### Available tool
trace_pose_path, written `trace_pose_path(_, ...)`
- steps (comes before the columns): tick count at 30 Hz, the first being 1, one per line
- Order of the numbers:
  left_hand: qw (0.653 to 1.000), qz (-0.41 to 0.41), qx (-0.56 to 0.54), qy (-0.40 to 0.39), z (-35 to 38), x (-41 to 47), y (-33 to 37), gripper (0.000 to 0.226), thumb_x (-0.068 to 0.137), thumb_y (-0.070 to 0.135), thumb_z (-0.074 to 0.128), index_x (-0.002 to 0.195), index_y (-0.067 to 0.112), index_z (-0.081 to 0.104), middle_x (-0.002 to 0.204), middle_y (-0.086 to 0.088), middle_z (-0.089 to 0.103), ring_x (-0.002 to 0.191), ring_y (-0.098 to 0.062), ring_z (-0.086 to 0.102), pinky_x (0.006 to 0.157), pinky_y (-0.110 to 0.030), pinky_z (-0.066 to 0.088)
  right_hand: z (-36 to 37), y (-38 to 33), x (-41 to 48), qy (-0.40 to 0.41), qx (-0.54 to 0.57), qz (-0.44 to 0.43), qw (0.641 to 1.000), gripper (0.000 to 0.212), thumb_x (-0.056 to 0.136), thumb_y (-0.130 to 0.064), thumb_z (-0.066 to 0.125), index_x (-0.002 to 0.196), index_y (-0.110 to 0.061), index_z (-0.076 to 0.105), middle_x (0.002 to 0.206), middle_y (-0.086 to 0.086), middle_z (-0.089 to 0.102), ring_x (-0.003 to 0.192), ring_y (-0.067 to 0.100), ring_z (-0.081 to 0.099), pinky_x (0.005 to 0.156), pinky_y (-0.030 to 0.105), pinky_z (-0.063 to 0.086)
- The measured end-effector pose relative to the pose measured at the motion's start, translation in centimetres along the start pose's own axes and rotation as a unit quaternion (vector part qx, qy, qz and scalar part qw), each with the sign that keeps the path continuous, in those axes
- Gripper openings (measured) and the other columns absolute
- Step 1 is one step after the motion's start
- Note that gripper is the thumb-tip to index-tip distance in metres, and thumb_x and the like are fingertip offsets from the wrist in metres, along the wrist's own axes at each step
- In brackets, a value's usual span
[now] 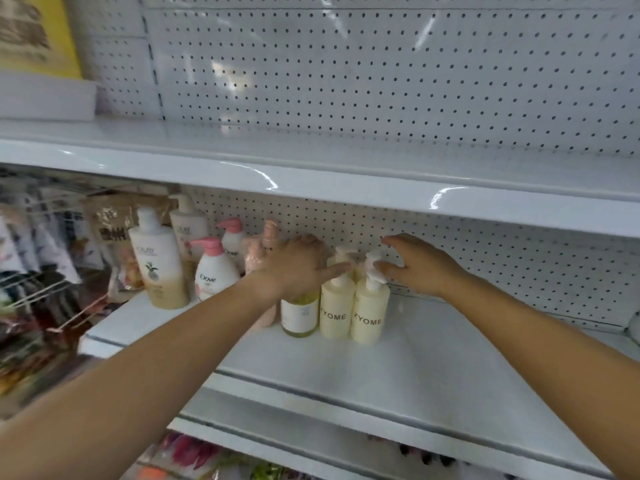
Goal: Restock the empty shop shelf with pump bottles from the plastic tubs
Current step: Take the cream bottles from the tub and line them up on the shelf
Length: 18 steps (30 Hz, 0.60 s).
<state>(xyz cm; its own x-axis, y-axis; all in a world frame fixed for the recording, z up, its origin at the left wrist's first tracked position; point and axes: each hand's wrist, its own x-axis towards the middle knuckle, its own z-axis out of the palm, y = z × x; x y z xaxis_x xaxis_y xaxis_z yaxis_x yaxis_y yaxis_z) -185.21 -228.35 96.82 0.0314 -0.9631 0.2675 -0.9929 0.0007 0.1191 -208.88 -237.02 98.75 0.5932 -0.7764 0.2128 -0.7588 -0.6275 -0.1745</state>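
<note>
The white shop shelf [433,358] holds a row of pump bottles at its left and middle. Two cream ZYOME bottles [367,317] stand side by side, with a clear bottle of yellow liquid [300,315] to their left. My left hand [294,268] lies over the top of the yellow bottle and hides its pump. Its fingers fold away out of sight, and its thumb points at the middle bottle's pump. My right hand [415,265] touches the white pump head of the right ZYOME bottle with thumb and loose fingers. No tubs are in view.
Further left stand pink-capped Dove bottles [214,268], a tall Olay bottle [159,268] and a pink bottle [258,254]. Packets hang on hooks [41,271] at the far left. Another white shelf [311,174] overhangs, with a pegboard back [485,258]. The shelf's right half is bare.
</note>
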Motion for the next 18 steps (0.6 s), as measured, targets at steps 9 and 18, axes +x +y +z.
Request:
trace_pose_path(9,0.974,-0.209,0.079,0.031,-4.3,-16.5,-6.8,0.102,0.079,0.09,0.014,0.133,0.015,0.058,0.128,-0.007,0.062,0.116,-0.029,0.06,0.092,-0.042,0.05,1.3,-13.3,0.8,0.001,0.055,-0.203,0.978,0.06,0.097,-0.055,0.048,0.149,-0.028,0.039,0.155,0.001,0.039,0.132,0.023,0.049,0.1,0.038,0.044)
trace_pose_path(18,0.903,-0.416,0.11,0.011,-5.0,-36.9,-14.0,0.091,0.087,0.087,0.02,0.118,0.012,0.063,0.122,-0.008,0.062,0.11,-0.027,0.06,0.092,-0.045,0.05,9.1,-32.1,-0.6,-0.061,0.107,-0.381,0.916,0.063,0.095,-0.058,0.05,0.147,-0.024,0.043,0.151,0.001,0.045,0.136,0.023,0.044,0.107,0.038,0.041)
